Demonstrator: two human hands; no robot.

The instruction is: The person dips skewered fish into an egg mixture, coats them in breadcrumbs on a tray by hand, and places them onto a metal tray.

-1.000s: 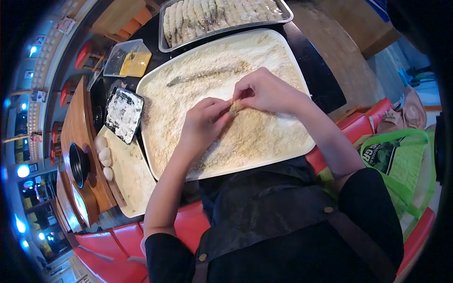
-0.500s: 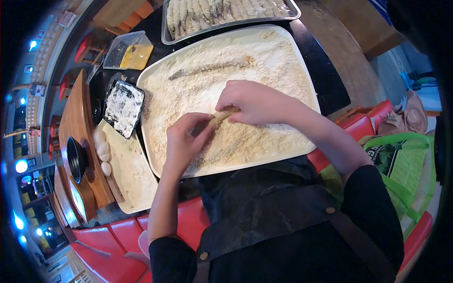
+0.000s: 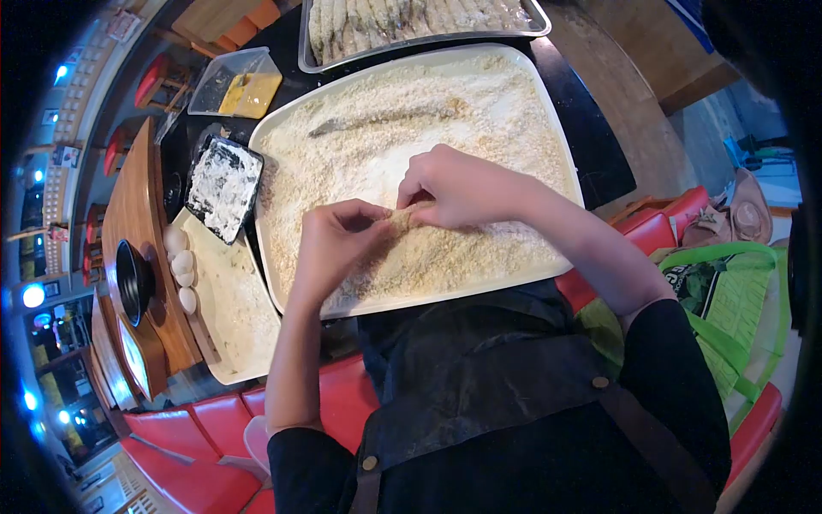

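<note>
A small crumb-coated piece [image 3: 401, 221] is pinched between my two hands, low over the pale breadcrumbs [image 3: 479, 253] in a large white tray [image 3: 572, 176]. My left hand [image 3: 336, 244] grips its left end with thumb and fingers. At its right end, my right hand [image 3: 462, 188] has its fingers curled and closed; they hide part of the piece. Whether it is fish or shrimp I cannot tell. Beyond my hands, a long, thin greyish piece [image 3: 377, 123] lies partly covered in crumbs. Several coated long pieces [image 3: 402, 24] lie side by side in a metal tray [image 3: 428, 49].
Left of the crumbs are a clear container [image 3: 205, 101] of yellow liquid [image 3: 251, 94], a black tray [image 3: 253, 184] of white flour [image 3: 221, 184], and a cream tray [image 3: 231, 343] with several eggs [image 3: 183, 265]. A black bowl [image 3: 134, 281] stands farther left; a green bag [image 3: 728, 300] is at right.
My hands have shifted slightly, with the left fingers closing further around the coated piece. The whole view has tilted a little. The long piece in the crumbs stays put.
</note>
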